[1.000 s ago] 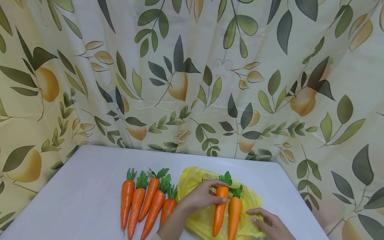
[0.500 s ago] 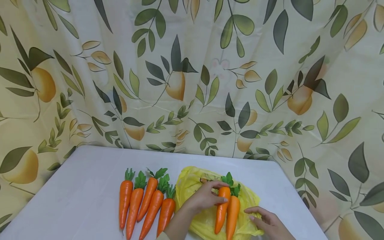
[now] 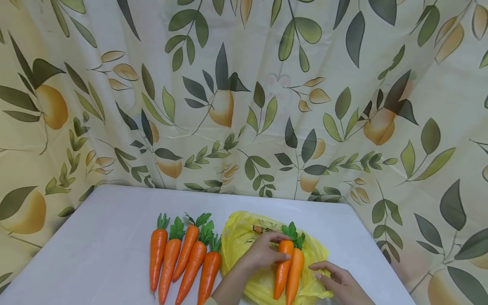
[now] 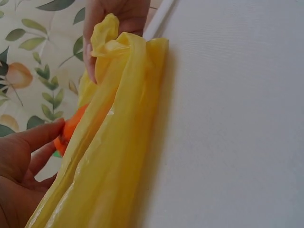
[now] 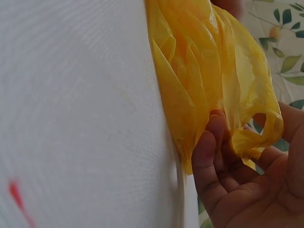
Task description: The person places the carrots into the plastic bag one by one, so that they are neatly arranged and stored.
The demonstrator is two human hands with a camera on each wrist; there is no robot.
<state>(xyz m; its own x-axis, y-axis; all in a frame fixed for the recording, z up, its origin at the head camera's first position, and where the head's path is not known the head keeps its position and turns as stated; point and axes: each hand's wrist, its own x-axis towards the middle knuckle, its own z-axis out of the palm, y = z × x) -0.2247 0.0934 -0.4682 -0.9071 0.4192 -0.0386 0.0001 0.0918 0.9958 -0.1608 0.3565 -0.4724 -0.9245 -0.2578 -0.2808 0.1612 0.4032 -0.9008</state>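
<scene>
A yellow plastic bag (image 3: 236,237) lies crumpled on the table, with two orange carrots with green leafy tops on it. My left hand (image 3: 263,252) pinches the left carrot (image 3: 283,271) near its top, thumb and fingers on either side. That carrot leans against the second carrot (image 3: 295,273). In the left wrist view the bag (image 4: 118,118) hides most of the held carrot (image 4: 71,128). My right hand (image 3: 339,281) is at the bag's right edge. The right wrist view has its fingers (image 5: 206,152) curled round the bag's handle loop (image 5: 270,130).
Left of the bag, several more carrots (image 3: 169,269) lie side by side on the white table (image 3: 114,228), leaves toward the back. A curtain (image 3: 244,106) with a fruit and leaf print hangs behind the table. A small blurred red shape (image 5: 16,192) shows in the right wrist view.
The left hand has shifted its carrot slightly right, closing the gap to the second carrot. The right hand stays at the bag's edge. The head view has turned a little.
</scene>
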